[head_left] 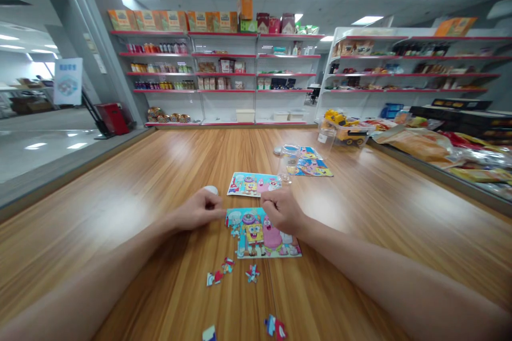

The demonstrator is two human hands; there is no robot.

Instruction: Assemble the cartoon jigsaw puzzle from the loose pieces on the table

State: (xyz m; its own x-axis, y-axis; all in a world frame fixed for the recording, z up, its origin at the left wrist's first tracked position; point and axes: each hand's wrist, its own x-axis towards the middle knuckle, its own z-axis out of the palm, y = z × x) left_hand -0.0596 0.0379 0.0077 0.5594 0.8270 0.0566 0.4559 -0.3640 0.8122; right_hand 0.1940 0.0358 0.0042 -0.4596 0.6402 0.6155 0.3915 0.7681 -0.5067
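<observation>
**Two hands at a cartoon puzzle**

On the wooden table [160,181], a part-built cartoon puzzle [260,234] lies at centre. The left hand [198,212] touches its 9 o'clock edge, fingers curled; whether they hold anything cannot be told. The right hand [283,210], loosely clenched, rests at its 1 o'clock corner. Loose pieces [230,272] lie at 6 o'clock.

On the long wooden bench [160,181], the partly assembled cartoon jigsaw puzzle [262,234] lies between the left hand [200,212] and right hand [282,209], with loose cardboard puzzle pieces [230,272] nearer the person. Behind it lies a finished cartoon picture card [253,184], a small round white lid [210,189] to its left and a clear plastic jar [288,160] behind and right. Store shelves [224,74] stand beyond the bench's far end.
</observation>
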